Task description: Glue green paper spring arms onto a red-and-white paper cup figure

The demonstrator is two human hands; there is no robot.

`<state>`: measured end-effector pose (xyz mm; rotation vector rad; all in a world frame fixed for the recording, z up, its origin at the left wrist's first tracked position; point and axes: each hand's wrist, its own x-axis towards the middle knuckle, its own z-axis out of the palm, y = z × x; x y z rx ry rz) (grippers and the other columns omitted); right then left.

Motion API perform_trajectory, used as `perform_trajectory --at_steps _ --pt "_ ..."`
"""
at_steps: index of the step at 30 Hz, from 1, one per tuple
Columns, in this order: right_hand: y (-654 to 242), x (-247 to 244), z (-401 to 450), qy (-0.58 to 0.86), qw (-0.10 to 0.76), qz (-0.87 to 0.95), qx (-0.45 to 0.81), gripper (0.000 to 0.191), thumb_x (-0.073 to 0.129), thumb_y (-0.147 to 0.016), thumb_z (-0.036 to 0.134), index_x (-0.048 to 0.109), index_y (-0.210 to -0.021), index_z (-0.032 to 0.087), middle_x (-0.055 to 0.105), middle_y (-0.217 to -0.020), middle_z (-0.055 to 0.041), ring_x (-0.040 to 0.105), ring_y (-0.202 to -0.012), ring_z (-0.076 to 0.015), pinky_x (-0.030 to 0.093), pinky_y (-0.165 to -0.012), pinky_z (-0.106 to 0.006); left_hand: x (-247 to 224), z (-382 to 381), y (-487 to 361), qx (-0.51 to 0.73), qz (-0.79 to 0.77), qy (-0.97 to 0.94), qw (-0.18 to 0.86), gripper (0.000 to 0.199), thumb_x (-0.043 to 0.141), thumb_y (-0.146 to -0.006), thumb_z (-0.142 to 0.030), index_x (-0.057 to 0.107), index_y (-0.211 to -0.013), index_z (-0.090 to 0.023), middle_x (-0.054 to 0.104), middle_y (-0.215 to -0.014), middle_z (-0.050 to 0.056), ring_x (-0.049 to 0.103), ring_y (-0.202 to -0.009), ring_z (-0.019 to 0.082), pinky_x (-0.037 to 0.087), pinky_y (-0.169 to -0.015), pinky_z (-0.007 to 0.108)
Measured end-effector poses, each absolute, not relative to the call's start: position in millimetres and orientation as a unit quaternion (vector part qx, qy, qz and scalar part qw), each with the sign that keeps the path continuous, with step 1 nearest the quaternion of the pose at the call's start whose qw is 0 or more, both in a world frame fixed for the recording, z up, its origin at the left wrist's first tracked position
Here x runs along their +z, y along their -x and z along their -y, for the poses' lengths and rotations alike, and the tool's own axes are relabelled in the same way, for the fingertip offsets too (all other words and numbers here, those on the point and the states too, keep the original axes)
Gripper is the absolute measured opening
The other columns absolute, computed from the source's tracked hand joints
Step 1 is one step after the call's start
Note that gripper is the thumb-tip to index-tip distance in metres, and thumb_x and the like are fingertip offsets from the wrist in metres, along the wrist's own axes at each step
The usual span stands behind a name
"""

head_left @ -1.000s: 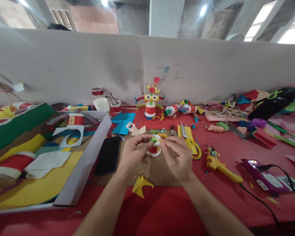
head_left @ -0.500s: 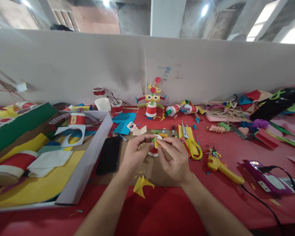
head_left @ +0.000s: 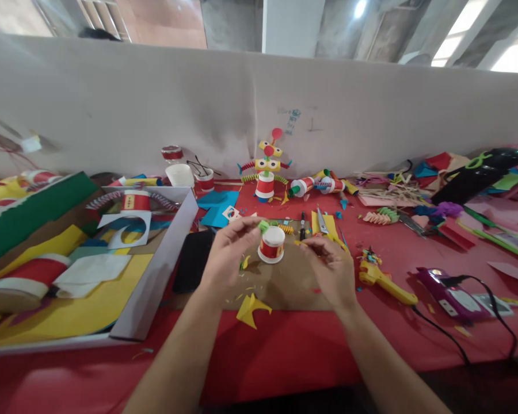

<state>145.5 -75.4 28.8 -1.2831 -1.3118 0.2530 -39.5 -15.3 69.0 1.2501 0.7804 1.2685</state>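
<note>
My left hand (head_left: 235, 244) pinches a small green folded paper piece (head_left: 263, 226) just left of a red and white paper cup (head_left: 271, 244). The cup stands upside down on a brown board (head_left: 280, 287). To the right of the cup, my right hand (head_left: 330, 261) holds a small yellow piece (head_left: 300, 243) between thumb and fingers. A yellow paper scrap (head_left: 253, 311) lies at the board's front edge. Behind the cup are an orange paper spring (head_left: 286, 229) and a black pen (head_left: 303, 226).
A white box (head_left: 144, 287) of paper and cups fills the left, beside a black phone (head_left: 193, 261). A finished cup figure (head_left: 266, 185) stands at the back. Scissors (head_left: 323, 221), a yellow glue gun (head_left: 388, 284) and a purple device (head_left: 451, 293) lie right.
My hands have moved apart, the left holding the green piece and the right the yellow one. The cup between them is now uncovered. The view has tilted slightly down.
</note>
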Motion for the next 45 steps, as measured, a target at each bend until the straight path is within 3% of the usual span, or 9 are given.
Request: perform_trajectory --at_steps 8,14,18,22,25,32,36,40,45 --pt "-169.0 -7.9 108.3 0.551 0.301 0.778 -0.021 0.031 0.054 -0.08 0.002 0.073 -0.096 0.021 0.071 -0.094 -0.0069 0.059 -0.092 -0.0227 0.052 -0.082 -0.041 94.4 37.9 50.3 0.611 -0.282 -0.56 0.483 0.017 0.074 -0.073 -0.025 0.073 -0.09 -0.024 0.07 -0.092 0.002 0.062 -0.091 0.016 0.047 -0.085 0.029" --pt "-203.3 -7.9 133.3 0.595 0.296 0.744 -0.072 0.03 0.05 -0.087 0.016 0.067 -0.112 0.02 0.069 -0.105 -0.0093 0.059 -0.098 -0.0231 0.049 -0.09 -0.039 67.5 77.0 47.4 0.549 -0.344 -0.525 0.552 0.026 0.073 -0.074 -0.026 0.073 -0.1 -0.023 0.07 -0.097 0.004 0.062 -0.086 0.015 0.048 -0.076 0.026" --pt "-249.9 -4.1 147.4 0.707 0.258 0.645 -0.129 0.036 0.053 -0.081 0.02 0.064 -0.114 0.01 0.065 -0.109 -0.0198 0.055 -0.103 -0.0349 0.042 -0.091 -0.056 36.6 107.6 35.2 0.488 -0.4 -0.533 0.565 0.016 0.069 -0.076 -0.026 0.075 -0.09 -0.02 0.065 -0.106 0.006 0.059 -0.098 0.016 0.048 -0.081 0.025" --pt "-271.5 8.7 148.5 0.834 0.013 0.548 -0.054 0.041 0.05 -0.08 0.022 0.058 -0.119 0.01 0.063 -0.114 -0.02 0.054 -0.106 -0.0377 0.043 -0.083 -0.051 11.1 131.3 15.7 0.509 -0.386 -0.436 0.634 0.015 0.072 -0.074 -0.025 0.073 -0.088 -0.02 0.067 -0.09 0.003 0.061 -0.086 0.013 0.048 -0.077 0.024" --pt "-274.1 16.3 145.7 0.833 -0.047 0.55 -0.035 0.039 0.047 -0.082 0.022 0.056 -0.117 0.008 0.064 -0.11 -0.0208 0.057 -0.104 -0.0351 0.043 -0.083 -0.044 -1.4 135.6 4.6 0.532 -0.362 -0.38 0.665 0.016 0.073 -0.073 -0.026 0.072 -0.088 -0.021 0.068 -0.083 0.001 0.062 -0.08 0.012 0.048 -0.075 0.023" --pt "-285.9 14.1 148.1 0.806 -0.041 0.588 -0.047 0.035 0.049 -0.082 0.026 0.058 -0.111 0.007 0.065 -0.102 -0.0203 0.063 -0.089 -0.0297 0.045 -0.073 -0.036 -7.0 130.5 -1.0 0.558 -0.387 -0.402 0.614 0.017 0.071 -0.074 -0.025 0.071 -0.09 -0.02 0.071 -0.087 0.003 0.064 -0.082 0.013 0.051 -0.078 0.025" --pt "-282.3 23.1 157.0 0.798 0.077 0.594 -0.069 0.034 0.051 -0.083 0.029 0.06 -0.108 0.008 0.066 -0.097 -0.0184 0.063 -0.087 -0.0292 0.046 -0.07 -0.035 -7.4 129.9 -1.6 0.576 -0.389 -0.411 0.59 0.018 0.071 -0.075 -0.025 0.07 -0.093 -0.021 0.068 -0.093 0.003 0.063 -0.087 0.013 0.051 -0.08 0.025" --pt "-257.6 48.5 172.6 0.729 0.224 0.63 0.143 0.042 0.042 -0.09 0.05 0.067 -0.091 0.015 0.065 -0.069 -0.0079 0.062 -0.067 -0.0223 0.047 -0.058 -0.03 -8.2 127.9 -1.8 0.598 -0.385 -0.429 0.557 0.017 0.072 -0.074 -0.022 0.069 -0.091 -0.02 0.062 -0.102 0.003 0.062 -0.094 0.013 0.049 -0.085 0.025" --pt "-219.7 70.4 184.0 0.614 0.305 0.634 0.358 0.05 0.042 -0.088 0.061 0.068 -0.088 0.018 0.069 -0.081 -0.008 0.065 -0.075 -0.0187 0.052 -0.064 -0.027 -13.8 125.6 -1.5 0.587 -0.407 -0.453 0.534 0.017 0.071 -0.074 -0.021 0.07 -0.091 -0.021 0.065 -0.092 0.003 0.062 -0.087 0.014 0.05 -0.082 0.027"
